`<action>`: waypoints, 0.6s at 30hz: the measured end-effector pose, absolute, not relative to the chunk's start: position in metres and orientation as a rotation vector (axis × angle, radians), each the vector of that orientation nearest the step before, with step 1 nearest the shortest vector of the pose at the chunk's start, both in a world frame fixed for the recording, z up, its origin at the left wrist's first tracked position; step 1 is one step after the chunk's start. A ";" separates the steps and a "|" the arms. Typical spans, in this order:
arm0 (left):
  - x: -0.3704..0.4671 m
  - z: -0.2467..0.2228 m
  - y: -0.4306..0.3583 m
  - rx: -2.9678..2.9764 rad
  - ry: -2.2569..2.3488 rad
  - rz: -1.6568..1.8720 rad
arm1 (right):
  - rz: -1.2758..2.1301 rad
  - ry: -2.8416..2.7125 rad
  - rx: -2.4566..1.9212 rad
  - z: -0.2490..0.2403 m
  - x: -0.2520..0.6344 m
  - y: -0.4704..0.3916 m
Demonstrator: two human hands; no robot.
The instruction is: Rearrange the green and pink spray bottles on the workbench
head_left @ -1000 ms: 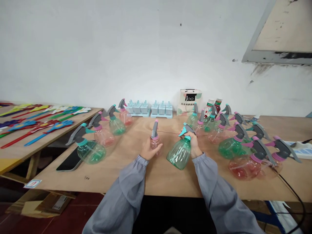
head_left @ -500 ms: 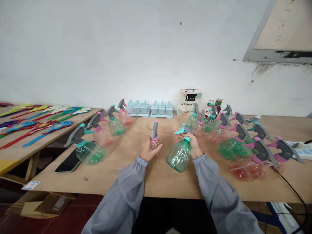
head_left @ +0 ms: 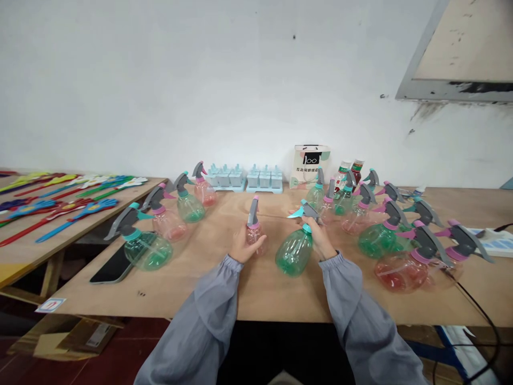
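Observation:
My left hand (head_left: 243, 245) is closed round a pink spray bottle (head_left: 254, 233) with a grey head, its thumb stretched along the near right side. The bottle stands upright on the table; my fingers behind it are partly hidden. To the right, my right hand (head_left: 319, 237) grips a green spray bottle (head_left: 294, 252) at its neck and grey head. Its turquoise nozzle points left, and its body leans with the base toward the lower left. Whether that base touches the table I cannot tell.
Several pink and green spray bottles stand on the left (head_left: 148, 251) and right (head_left: 403, 270). A phone (head_left: 110, 267) lies at left. Blue popsicle moulds (head_left: 264, 179), a paper bag (head_left: 309, 167) and two red bottles (head_left: 356, 170) stand by the wall. A black cable (head_left: 476, 310) hangs at right.
The green bottle in my right hand has shifted slightly, its base moving a little up in the picture. My left hand stays on the pink bottle. The view has shifted slightly.

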State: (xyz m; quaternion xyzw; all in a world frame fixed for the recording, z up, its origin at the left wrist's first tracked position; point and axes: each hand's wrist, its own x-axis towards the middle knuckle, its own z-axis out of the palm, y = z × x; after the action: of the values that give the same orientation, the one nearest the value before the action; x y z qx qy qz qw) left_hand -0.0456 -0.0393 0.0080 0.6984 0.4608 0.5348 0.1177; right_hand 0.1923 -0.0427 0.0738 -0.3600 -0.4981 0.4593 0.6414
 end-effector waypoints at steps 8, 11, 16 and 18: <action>-0.045 0.011 -0.041 2.016 1.327 1.551 | 0.167 -0.932 -1.152 0.073 0.269 -0.062; -0.044 0.011 -0.042 2.001 1.334 1.550 | 0.037 -0.952 -1.146 0.070 0.288 -0.057; -0.044 0.011 -0.043 1.981 1.339 1.544 | -0.015 -1.019 -1.134 0.064 0.295 -0.038; -0.044 0.011 -0.043 1.977 1.337 1.543 | -0.020 -1.040 -1.152 0.062 0.297 -0.029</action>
State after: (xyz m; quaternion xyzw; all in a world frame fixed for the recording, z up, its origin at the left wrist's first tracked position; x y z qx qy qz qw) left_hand -0.0444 -0.0428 0.0114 0.6880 0.4652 0.5367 0.1491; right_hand 0.2971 -0.0291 0.0620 -0.5200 -0.4695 -0.0090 0.7135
